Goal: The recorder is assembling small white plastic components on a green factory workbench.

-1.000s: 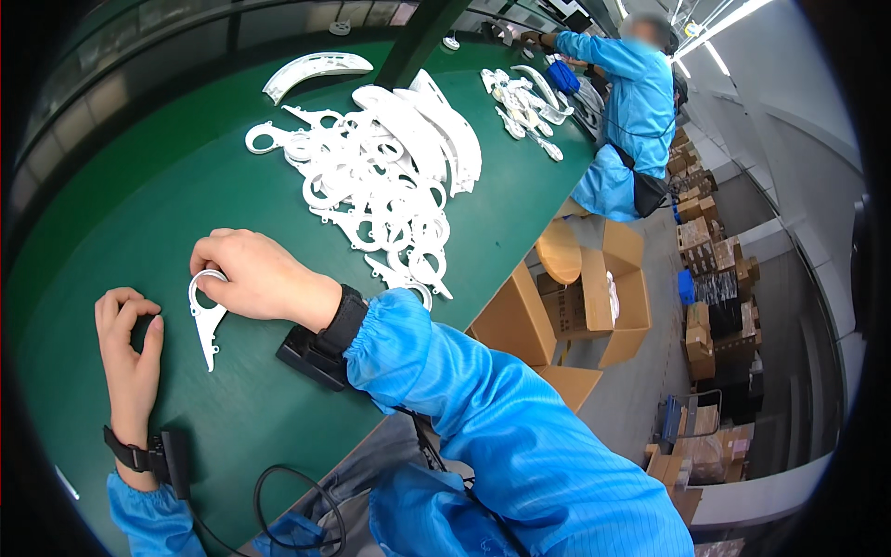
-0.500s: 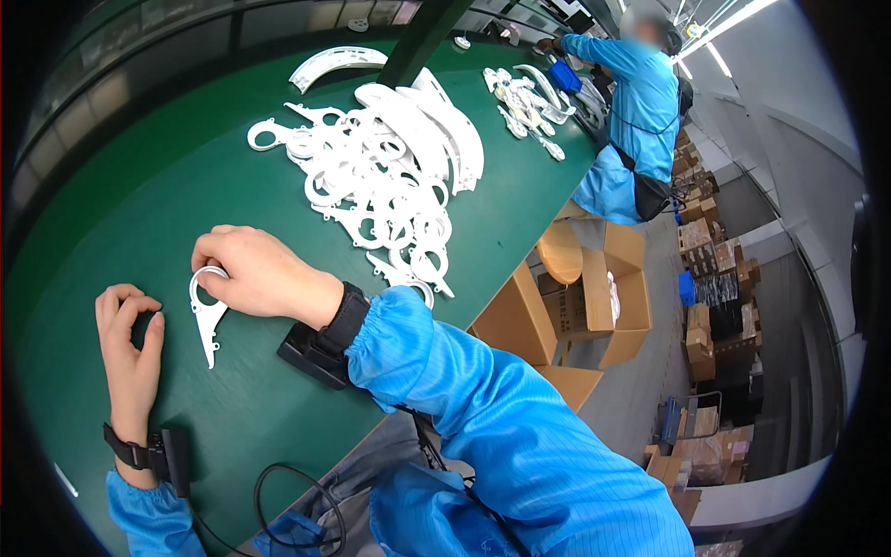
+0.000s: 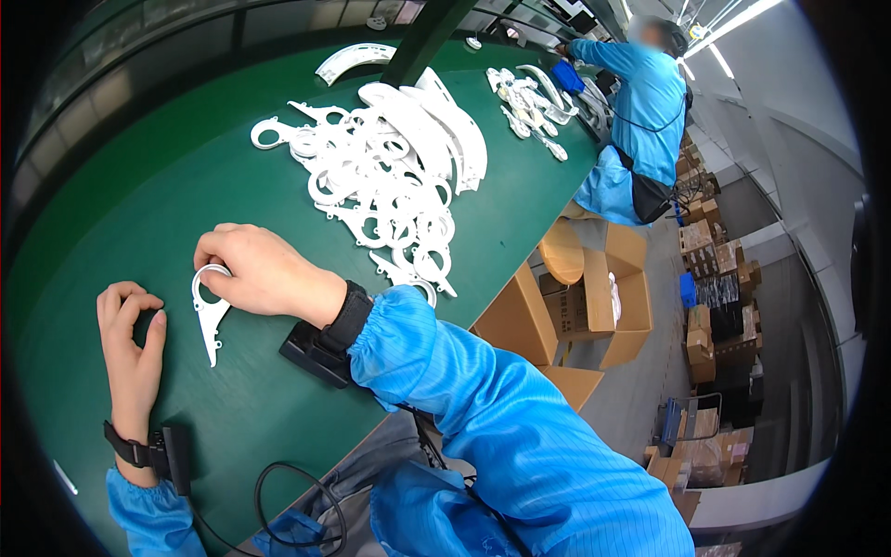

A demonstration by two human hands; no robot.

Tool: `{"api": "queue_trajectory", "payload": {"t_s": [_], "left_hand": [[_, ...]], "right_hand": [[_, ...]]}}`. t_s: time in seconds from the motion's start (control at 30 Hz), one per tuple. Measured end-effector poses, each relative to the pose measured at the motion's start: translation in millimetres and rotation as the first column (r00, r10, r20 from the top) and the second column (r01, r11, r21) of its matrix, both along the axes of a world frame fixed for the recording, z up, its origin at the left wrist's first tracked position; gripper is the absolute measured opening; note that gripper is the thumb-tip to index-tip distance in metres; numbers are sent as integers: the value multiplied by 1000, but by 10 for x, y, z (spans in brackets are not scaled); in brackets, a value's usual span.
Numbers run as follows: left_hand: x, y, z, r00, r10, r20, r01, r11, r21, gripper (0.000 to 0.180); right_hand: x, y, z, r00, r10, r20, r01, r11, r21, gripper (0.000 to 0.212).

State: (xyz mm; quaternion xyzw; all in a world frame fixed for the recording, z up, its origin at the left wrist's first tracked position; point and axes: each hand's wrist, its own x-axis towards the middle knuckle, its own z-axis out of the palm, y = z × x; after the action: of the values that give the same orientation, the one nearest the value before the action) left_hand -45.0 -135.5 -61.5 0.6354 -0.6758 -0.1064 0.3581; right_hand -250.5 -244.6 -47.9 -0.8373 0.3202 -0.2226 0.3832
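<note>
My right hand (image 3: 269, 269) pinches the ring end of a white plastic part (image 3: 211, 320). This piece has a round ring that narrows into a pointed tail with small tabs, and the tail points toward me over the green table (image 3: 251, 408). To its left, my left hand (image 3: 130, 348) rests with curled fingers and thumb around something dark that I cannot make out. Beyond my hands lies a heap of similar white ring-shaped parts (image 3: 376, 186), several overlapping. Larger curved white shells (image 3: 418, 130) lie against the heap's far right side.
A dark green post (image 3: 427, 42) rises behind the heap. More white parts (image 3: 529, 102) lie farther right, near a person in blue (image 3: 640, 111). Open cardboard boxes (image 3: 626, 297) and a round stool (image 3: 560, 251) stand beside the table. A black cable (image 3: 339, 520) loops at the near edge.
The view has shifted very slightly. Both hands keep their poses, and the white part stays pinched in the right one.
</note>
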Motion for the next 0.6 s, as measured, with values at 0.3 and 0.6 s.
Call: {"api": "queue_trajectory", "payload": {"t_s": [0.3,0.6], "left_hand": [[-19,-4,8,1000,14,-23,-15,1000,-4,9],[-8,-4,-32,1000,6,-28,-6,1000,4,10]], "right_hand": [[-1,-12,-72,999,8,39,-6,998,-62,17],[-2,-15,-68,1000,10,21,-9,998,-59,17]]}}
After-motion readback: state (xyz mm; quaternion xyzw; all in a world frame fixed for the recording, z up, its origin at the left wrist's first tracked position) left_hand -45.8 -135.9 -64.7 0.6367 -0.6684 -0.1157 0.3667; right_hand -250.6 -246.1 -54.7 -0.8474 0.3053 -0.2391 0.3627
